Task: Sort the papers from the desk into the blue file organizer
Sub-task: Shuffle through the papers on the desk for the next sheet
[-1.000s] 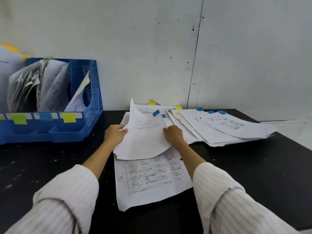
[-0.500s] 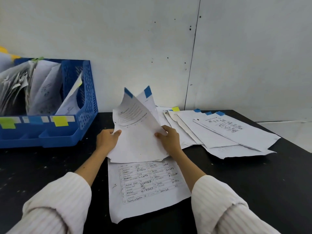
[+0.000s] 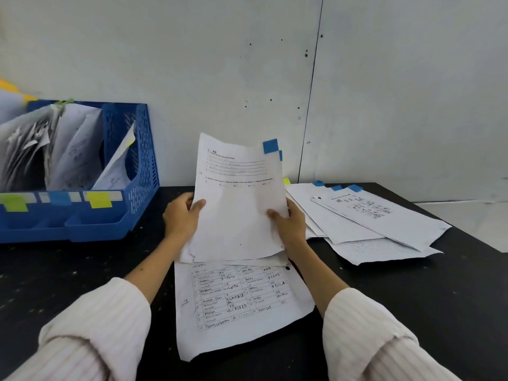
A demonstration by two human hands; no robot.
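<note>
Black worktop (image 3: pixel 412 312), frame centre: left hand (image 3: pixel 180 217) and right hand (image 3: pixel 291 225) grasp a blue-tabbed sheaf (image 3: pixel 239 204). Risk: loose rear sheets slipping out during transfer to the blue file organizer (image 3: pixel 129 171), upper left.

Your hands held a sheaf of papers (image 3: pixel 236 210) upright above a sheet (image 3: pixel 242 306) lying on the desk (image 3: pixel 412 312); the organizer (image 3: pixel 110 215) stood left, a spread pile (image 3: pixel 365 224) right.

Blue-tabbed paper sheaf (image 3: pixel 236 210) upright above desk; loose papers (image 3: pixel 365 224) fanned right; blue file organizer (image 3: pixel 129 166) left, part-filled.
</note>
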